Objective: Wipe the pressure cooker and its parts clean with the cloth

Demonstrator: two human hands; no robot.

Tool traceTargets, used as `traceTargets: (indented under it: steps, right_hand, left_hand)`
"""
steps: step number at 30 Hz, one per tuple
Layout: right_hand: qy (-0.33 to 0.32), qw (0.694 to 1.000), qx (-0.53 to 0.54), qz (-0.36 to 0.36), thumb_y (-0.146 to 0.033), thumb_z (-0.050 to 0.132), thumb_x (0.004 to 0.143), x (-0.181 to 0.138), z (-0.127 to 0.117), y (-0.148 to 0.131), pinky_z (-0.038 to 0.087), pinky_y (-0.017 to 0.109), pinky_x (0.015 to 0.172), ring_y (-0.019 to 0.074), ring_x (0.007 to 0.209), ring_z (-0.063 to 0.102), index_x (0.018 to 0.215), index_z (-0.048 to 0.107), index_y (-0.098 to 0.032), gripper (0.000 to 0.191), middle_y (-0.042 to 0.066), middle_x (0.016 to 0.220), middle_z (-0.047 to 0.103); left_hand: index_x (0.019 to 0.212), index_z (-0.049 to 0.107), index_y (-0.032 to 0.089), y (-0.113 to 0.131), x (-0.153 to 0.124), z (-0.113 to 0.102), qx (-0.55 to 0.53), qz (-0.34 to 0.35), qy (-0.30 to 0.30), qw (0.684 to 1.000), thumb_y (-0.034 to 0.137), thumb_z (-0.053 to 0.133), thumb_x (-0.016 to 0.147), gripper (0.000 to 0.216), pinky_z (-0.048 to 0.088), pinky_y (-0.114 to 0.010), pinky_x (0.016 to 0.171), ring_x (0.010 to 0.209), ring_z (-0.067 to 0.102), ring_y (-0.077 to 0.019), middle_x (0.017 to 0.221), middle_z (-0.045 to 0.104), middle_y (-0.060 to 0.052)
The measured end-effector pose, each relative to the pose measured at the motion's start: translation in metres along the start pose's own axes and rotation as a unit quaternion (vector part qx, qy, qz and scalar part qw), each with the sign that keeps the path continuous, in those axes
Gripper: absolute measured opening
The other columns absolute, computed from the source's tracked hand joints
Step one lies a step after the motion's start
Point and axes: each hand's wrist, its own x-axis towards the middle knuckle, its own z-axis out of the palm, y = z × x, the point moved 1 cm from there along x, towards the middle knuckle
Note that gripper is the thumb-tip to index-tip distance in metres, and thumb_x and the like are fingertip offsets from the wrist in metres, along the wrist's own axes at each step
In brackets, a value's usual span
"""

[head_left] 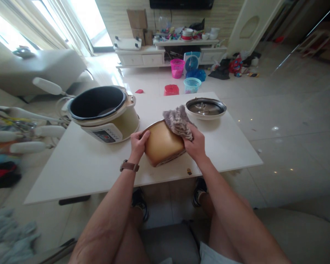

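A gold-coloured inner cooking pot is tilted above the near part of the white table, its rim facing away from me. My left hand is closed on its left side, thumb on the outer wall. My right hand grips a grey-brown patterned cloth, pressed over the pot's right rim and side. To the left stands the electric cooker body, its top open and dark inside. Behind the cloth, at the right, the cooker's round lid lies with its metal inner side up. The pot's inside is hidden.
The white table ends just in front of my knees. A small dark figure sticker is near its front edge. White-handled racks crowd the left. Beyond the table are a pink basket, a light blue basket and a TV cabinet.
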Motion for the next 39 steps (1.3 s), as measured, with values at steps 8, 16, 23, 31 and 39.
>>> traceTargets:
  steps: [8, 16, 23, 31, 39]
  right_hand:
    - [-0.112, 0.986, -0.046, -0.114, -0.025, 0.061, 0.084, -0.001, -0.010, -0.023, 0.044, 0.050, 0.122, 0.0329, 0.154, 0.052, 0.146, 0.069, -0.029, 0.062, 0.004, 0.158, 0.064]
    - [0.037, 0.984, 0.104, 0.141, -0.039, 0.063, 0.088, 0.003, 0.003, 0.021, 0.056, 0.048, 0.104, 0.0333, 0.108, 0.075, 0.110, 0.079, -0.020, 0.034, 0.010, 0.112, 0.084]
    - [0.087, 0.950, 0.119, 0.275, -0.044, 0.063, 0.081, 0.005, 0.004, 0.051, 0.053, 0.049, 0.105, 0.0346, 0.108, 0.072, 0.101, 0.080, -0.019, 0.036, 0.011, 0.108, 0.084]
    - [0.079, 0.935, 0.132, 0.320, -0.045, 0.064, 0.076, 0.003, 0.008, 0.063, 0.053, 0.049, 0.104, 0.0344, 0.108, 0.072, 0.098, 0.080, -0.019, 0.038, 0.012, 0.106, 0.083]
    - [0.085, 0.944, 0.132, 0.289, -0.044, 0.064, 0.081, 0.003, 0.011, 0.051, 0.055, 0.049, 0.101, 0.0345, 0.106, 0.073, 0.098, 0.080, -0.019, 0.035, 0.011, 0.105, 0.084]
  left_hand:
    - [0.047, 0.036, 0.021, -0.007, 0.002, -0.002, -0.002, 0.013, -0.009, 1.000, 0.057, 0.079, 0.078, 0.064, 0.013, -0.029, 0.049, 0.051, 0.021, -0.0085, 0.051, 0.027, 0.004]
    - [0.049, 0.034, 0.022, -0.021, -0.003, -0.009, -0.010, 0.009, 0.000, 1.000, 0.076, 0.078, 0.075, 0.074, 0.015, -0.031, 0.050, 0.053, 0.020, -0.0098, 0.053, 0.025, 0.004]
    - [0.056, 0.048, 0.021, -0.031, 0.000, -0.017, 0.015, 0.021, -0.075, 0.997, 0.085, 0.071, 0.077, 0.070, 0.030, -0.032, 0.058, 0.060, 0.034, -0.0143, 0.059, 0.041, 0.001]
    - [0.061, 0.047, 0.022, -0.013, 0.002, -0.016, -0.010, 0.053, -0.035, 0.998, 0.066, 0.078, 0.079, 0.057, 0.030, -0.032, 0.062, 0.067, 0.035, -0.0164, 0.066, 0.038, 0.002]
    - [0.058, 0.047, 0.021, -0.002, 0.001, -0.003, -0.016, 0.012, -0.029, 0.999, 0.068, 0.080, 0.078, 0.061, 0.020, -0.032, 0.056, 0.061, 0.030, -0.0127, 0.063, 0.035, 0.002]
